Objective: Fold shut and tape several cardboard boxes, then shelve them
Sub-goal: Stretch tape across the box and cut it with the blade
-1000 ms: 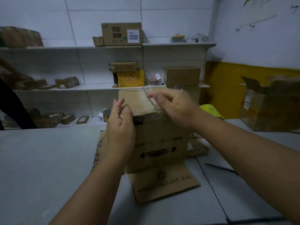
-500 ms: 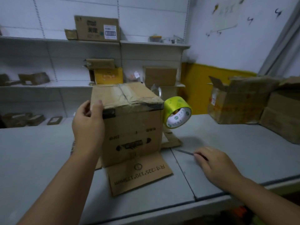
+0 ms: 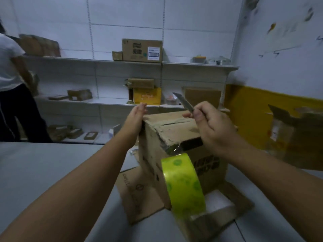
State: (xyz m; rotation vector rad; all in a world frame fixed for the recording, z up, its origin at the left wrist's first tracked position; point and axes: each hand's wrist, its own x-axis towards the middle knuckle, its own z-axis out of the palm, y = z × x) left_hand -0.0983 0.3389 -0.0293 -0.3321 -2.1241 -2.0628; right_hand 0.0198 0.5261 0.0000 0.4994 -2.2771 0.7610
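Grey table (image 3: 43, 172) | left hand (image 3: 135, 117) braces box (image 3: 174, 130) | right hand (image 3: 213, 126) pinches knife (image 3: 183, 101)

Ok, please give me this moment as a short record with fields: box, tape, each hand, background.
box: cardboard box stands on flat cardboard on the grey table, top flaps folded shut
tape: yellow-green tape roll in front of the box, below its top edge
left hand: left hand flat against the box's top left edge
right hand: right hand grips a cutter, blade up, above the box
background: shelves with boxes; a person at the left
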